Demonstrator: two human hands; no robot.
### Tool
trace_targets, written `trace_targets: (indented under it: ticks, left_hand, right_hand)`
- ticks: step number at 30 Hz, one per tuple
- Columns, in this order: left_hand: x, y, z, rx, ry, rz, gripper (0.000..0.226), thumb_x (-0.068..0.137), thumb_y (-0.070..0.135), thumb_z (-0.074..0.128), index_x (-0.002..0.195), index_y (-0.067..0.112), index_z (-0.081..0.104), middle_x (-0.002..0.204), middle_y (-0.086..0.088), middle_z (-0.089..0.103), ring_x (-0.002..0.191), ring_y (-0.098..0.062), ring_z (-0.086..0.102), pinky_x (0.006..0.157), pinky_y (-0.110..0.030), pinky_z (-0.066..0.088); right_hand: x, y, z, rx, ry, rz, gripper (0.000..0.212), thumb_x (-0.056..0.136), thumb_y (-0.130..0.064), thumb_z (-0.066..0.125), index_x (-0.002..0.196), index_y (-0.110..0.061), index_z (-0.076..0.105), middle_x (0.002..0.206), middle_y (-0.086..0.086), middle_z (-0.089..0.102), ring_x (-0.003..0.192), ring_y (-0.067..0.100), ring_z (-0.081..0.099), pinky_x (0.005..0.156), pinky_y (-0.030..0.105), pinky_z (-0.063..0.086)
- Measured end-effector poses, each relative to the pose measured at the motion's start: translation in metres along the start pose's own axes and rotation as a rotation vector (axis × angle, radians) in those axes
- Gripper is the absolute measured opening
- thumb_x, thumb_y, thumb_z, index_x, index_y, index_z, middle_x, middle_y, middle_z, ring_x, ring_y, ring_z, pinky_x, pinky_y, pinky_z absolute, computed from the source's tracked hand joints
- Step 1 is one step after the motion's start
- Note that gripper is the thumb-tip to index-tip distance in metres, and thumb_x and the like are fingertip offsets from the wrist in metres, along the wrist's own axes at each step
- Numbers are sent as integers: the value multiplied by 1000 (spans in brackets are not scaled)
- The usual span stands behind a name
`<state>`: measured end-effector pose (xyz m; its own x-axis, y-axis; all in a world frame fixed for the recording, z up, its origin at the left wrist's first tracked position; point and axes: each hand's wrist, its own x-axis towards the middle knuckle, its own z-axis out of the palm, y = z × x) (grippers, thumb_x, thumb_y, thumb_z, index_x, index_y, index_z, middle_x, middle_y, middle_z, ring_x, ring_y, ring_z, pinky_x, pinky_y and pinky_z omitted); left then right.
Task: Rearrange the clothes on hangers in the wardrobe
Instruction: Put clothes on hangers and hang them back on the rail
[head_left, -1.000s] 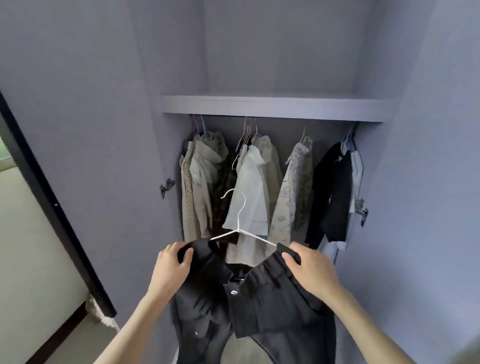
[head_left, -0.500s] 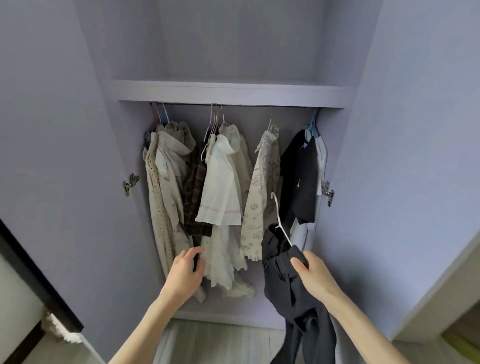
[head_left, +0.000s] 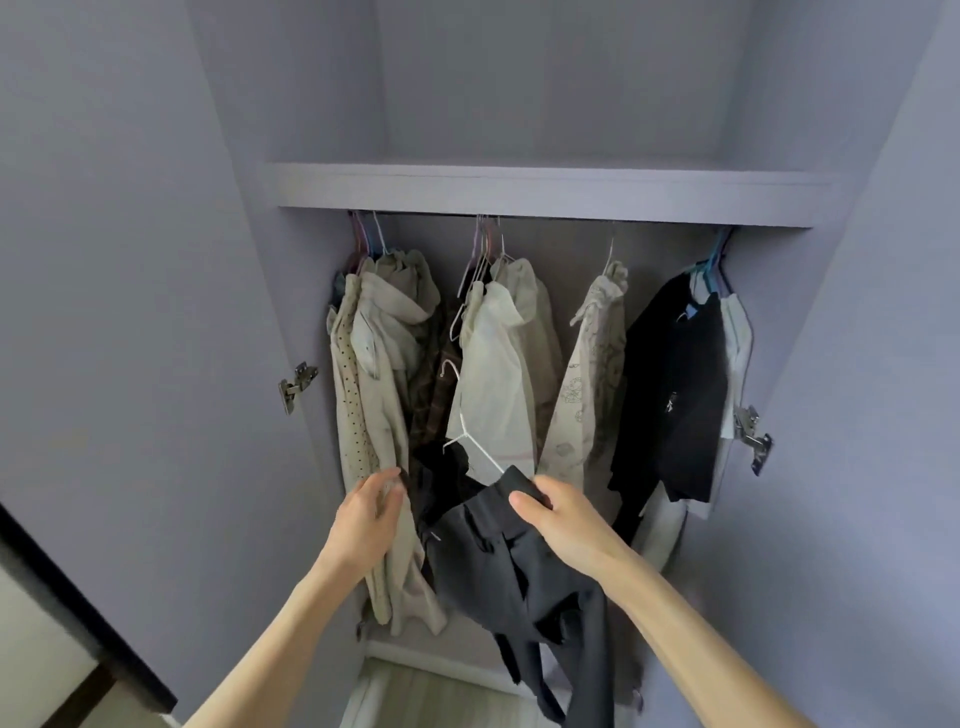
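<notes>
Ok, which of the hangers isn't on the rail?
The white hanger with the dark trousers, held by the right hand; the others hook the rail.

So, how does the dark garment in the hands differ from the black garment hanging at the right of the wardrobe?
The dark garment is off the rail, on a white wire hanger that hooks on nothing; the black garment hangs under the shelf on a blue hanger. The first is crumpled and tilted, gripped by the right hand; the second hangs straight, untouched. Both are dark clothes.

No text, label or number can be read anywhere here.
</notes>
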<state>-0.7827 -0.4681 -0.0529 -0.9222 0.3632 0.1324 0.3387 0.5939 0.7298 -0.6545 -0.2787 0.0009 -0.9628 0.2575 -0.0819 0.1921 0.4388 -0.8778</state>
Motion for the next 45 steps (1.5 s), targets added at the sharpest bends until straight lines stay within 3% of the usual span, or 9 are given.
trace_targets:
  ticks: [6, 19, 23, 25, 27, 30, 37, 42, 45]
  left_hand:
    - [46, -3, -30, -42, 83, -56, 42, 99, 34, 35, 138, 19, 41, 140, -4, 44, 131, -21, 38, 106, -33, 31]
    - [182, -39, -47, -50, 148, -9, 35, 98, 14, 40, 133, 10, 47, 127, -6, 47, 126, -23, 41, 96, -17, 26]
    - [238, -50, -50, 21, 114, 57, 39, 98, 15, 42, 136, 11, 43, 144, -10, 34, 134, -21, 30, 106, -22, 20]
    - [264, -53, -55, 45, 137, 82, 42, 98, 18, 43, 139, 11, 39, 148, -13, 27, 137, -24, 25, 111, -28, 19]
    - [285, -53, -61, 76, 159, 102, 47, 97, 21, 44, 142, 12, 33, 150, -16, 22, 139, -27, 20, 114, -36, 18]
    - [308, -53, -64, 128, 150, 80, 53, 97, 28, 43, 146, 15, 26, 153, -18, 14, 141, -31, 12, 114, -42, 18]
    - [340, -62, -64, 100, 57, 13, 55, 97, 37, 42, 147, 29, 20, 155, -11, 3, 143, -29, 6, 113, -44, 19]
    - [349, -60, -63, -6, 1, 12, 56, 97, 37, 41, 148, 31, 18, 156, -7, -2, 143, -22, 7, 112, -31, 16]
    - [355, -60, -59, -19, 5, -13, 62, 95, 42, 45, 148, 30, 15, 156, -6, -2, 143, -22, 8, 111, -33, 19]
  right_hand:
    - [82, -56, 18, 233, 46, -49, 23, 97, -29, 45, 83, -11, 51, 67, -2, 43, 58, 9, 40, 52, 16, 32]
    - [196, -39, 21, 233, 408, 70, 35, 98, -21, 43, 66, -24, 30, 64, -8, 33, 53, 6, 30, 48, 19, 24]
    - [237, -50, 48, 228, 397, 56, 13, 99, -26, 40, 97, -20, 51, 89, -15, 44, 80, 2, 43, 74, 19, 36]
    - [256, -62, 57, 168, 420, 52, 32, 99, -27, 39, 123, -7, 49, 102, -7, 51, 95, 8, 48, 83, 25, 38]
    - [273, -72, 63, 157, 452, 23, 39, 99, -28, 40, 130, -4, 45, 110, 2, 54, 100, 13, 49, 87, 26, 40]
    - [297, -89, 68, 163, 461, -75, 30, 99, -23, 42, 119, -3, 50, 90, 3, 59, 74, 10, 54, 65, 9, 41]
    - [368, -123, 60, 90, 491, -167, 28, 99, -20, 42, 116, 0, 50, 67, -2, 47, 52, 8, 44, 45, 11, 37]
    - [402, -128, 53, 97, 494, -156, 33, 99, -21, 40, 125, 0, 46, 67, 0, 48, 50, 9, 43, 40, 11, 35]
    - [421, -137, 44, 100, 493, -158, 35, 100, -21, 40, 130, -3, 44, 72, -2, 50, 56, 9, 48, 47, 15, 38]
